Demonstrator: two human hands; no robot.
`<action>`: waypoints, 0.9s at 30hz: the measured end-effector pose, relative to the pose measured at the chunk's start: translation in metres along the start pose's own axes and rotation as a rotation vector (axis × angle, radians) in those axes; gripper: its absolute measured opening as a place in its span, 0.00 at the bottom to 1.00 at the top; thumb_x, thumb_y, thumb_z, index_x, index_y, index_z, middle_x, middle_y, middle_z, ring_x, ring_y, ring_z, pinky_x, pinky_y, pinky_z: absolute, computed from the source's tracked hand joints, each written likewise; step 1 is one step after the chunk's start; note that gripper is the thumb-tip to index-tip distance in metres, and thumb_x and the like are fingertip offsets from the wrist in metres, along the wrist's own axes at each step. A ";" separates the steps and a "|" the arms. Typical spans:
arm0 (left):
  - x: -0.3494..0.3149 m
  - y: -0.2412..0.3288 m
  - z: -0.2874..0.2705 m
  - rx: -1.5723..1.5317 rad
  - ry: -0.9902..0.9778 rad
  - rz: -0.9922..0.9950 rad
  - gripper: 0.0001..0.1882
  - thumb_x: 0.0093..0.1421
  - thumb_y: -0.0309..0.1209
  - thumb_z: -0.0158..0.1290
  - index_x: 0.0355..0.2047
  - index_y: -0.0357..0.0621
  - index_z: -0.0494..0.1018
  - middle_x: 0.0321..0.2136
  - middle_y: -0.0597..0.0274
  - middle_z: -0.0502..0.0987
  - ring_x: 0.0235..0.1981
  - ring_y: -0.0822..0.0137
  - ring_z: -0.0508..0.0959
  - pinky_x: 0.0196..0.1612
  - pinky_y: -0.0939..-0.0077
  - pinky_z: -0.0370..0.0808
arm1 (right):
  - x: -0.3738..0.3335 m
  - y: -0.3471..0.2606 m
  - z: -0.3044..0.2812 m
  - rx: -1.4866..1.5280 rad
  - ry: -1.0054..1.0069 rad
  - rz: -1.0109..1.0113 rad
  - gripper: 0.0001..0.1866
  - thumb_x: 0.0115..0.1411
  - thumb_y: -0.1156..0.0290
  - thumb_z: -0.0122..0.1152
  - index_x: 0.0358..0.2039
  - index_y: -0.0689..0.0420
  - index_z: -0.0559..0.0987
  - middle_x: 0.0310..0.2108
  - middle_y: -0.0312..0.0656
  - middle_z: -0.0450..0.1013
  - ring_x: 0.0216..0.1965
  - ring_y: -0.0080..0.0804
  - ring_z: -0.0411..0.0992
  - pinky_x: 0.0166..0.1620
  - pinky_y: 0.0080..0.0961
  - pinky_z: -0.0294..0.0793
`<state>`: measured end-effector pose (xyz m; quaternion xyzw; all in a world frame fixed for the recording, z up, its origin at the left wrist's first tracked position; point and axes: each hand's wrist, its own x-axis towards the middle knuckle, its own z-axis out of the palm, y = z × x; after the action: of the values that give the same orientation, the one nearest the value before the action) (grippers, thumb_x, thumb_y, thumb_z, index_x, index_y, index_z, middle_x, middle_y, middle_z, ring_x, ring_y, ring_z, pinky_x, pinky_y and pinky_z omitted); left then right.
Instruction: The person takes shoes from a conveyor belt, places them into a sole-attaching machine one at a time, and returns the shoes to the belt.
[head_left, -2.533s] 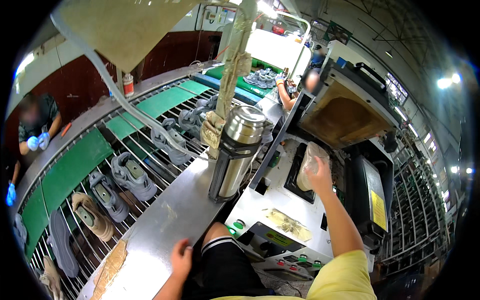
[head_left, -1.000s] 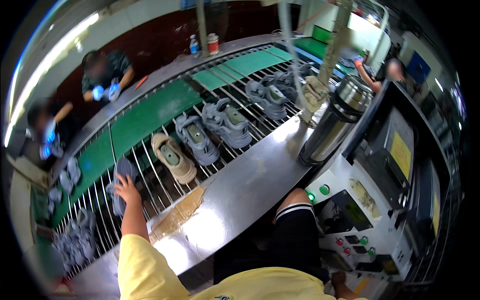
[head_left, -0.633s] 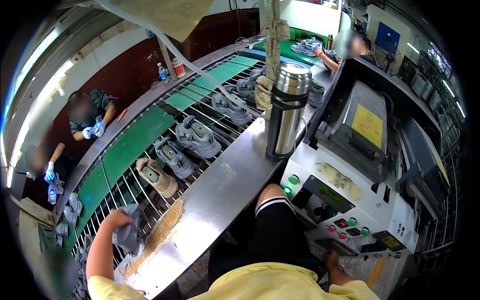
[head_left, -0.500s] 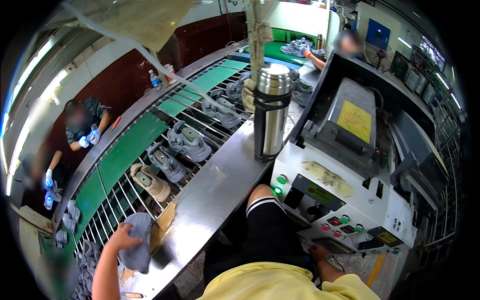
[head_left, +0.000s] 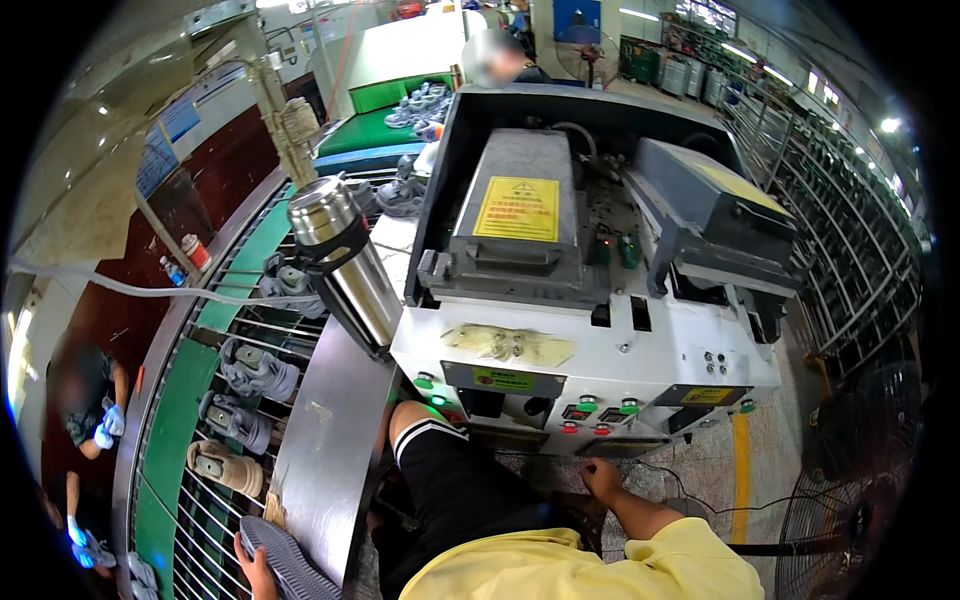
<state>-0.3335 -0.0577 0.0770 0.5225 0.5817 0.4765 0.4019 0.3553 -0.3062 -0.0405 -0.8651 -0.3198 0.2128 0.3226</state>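
My left hand [head_left: 258, 572] grips a grey shoe [head_left: 292, 562] at the lower left, at the edge of the metal table. The shoe's ridged sole faces up and to the right; its upper is mostly hidden. My right hand [head_left: 602, 480] is held low in front of the white machine, below its buttons. Its fingers are curled in and nothing shows in them. On the roller rack beyond the table stand a beige shoe [head_left: 226, 468] and several grey shoes, among them a grey sneaker [head_left: 258, 370].
A steel thermos [head_left: 345, 260] stands on the metal table [head_left: 325, 425] against the white machine [head_left: 600, 350], which has two dark hinged covers. Two co-workers in gloves sit across the rack at left; another person is behind the machine. A floor fan [head_left: 850, 520] is at lower right.
My view has swung right, so the table and rack sit further left. The grey shoe in my left hand has turned, and its tread now shows. My right hand has come into fuller view.
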 end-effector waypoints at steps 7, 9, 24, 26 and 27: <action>0.059 0.019 0.130 0.240 0.089 0.089 0.36 0.51 0.30 0.55 0.60 0.37 0.57 0.56 0.48 0.64 0.55 0.57 0.66 0.60 0.68 0.59 | -0.014 -0.016 0.015 -0.007 -0.036 -0.131 0.08 0.50 0.66 0.61 0.29 0.56 0.79 0.26 0.47 0.75 0.29 0.44 0.75 0.33 0.36 0.73; 0.074 0.027 0.154 0.312 0.139 0.138 0.37 0.51 0.32 0.55 0.60 0.34 0.57 0.59 0.46 0.61 0.60 0.55 0.61 0.62 0.67 0.55 | -0.009 -0.075 -0.009 0.112 0.041 -0.279 0.06 0.49 0.70 0.62 0.28 0.56 0.78 0.25 0.46 0.74 0.27 0.42 0.75 0.31 0.33 0.73; 0.107 0.081 0.309 0.682 -0.650 0.047 0.13 0.53 0.32 0.55 0.36 0.37 0.75 0.28 0.53 0.79 0.29 0.62 0.79 0.36 0.71 0.74 | 0.150 -0.106 -0.293 -0.419 1.019 -0.323 0.23 0.52 0.66 0.61 0.48 0.63 0.72 0.43 0.56 0.71 0.45 0.58 0.67 0.48 0.44 0.68; 0.102 0.085 0.305 0.648 -0.654 -0.038 0.15 0.53 0.34 0.55 0.38 0.38 0.75 0.29 0.51 0.79 0.31 0.59 0.79 0.37 0.68 0.74 | 0.190 -0.089 -0.313 -0.422 0.917 -0.251 0.28 0.53 0.61 0.61 0.51 0.63 0.70 0.50 0.60 0.66 0.50 0.61 0.64 0.51 0.43 0.67; 0.099 0.087 0.301 0.635 -0.652 -0.083 0.17 0.53 0.35 0.56 0.39 0.38 0.75 0.29 0.51 0.80 0.32 0.58 0.79 0.37 0.66 0.74 | 0.211 -0.084 -0.325 -0.420 0.741 -0.125 0.29 0.57 0.56 0.57 0.55 0.59 0.68 0.57 0.58 0.62 0.55 0.59 0.61 0.56 0.44 0.63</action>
<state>-0.0364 0.0806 0.0977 0.7189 0.5625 0.0686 0.4025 0.6553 -0.2483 0.2113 -0.9089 -0.2706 -0.2017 0.2451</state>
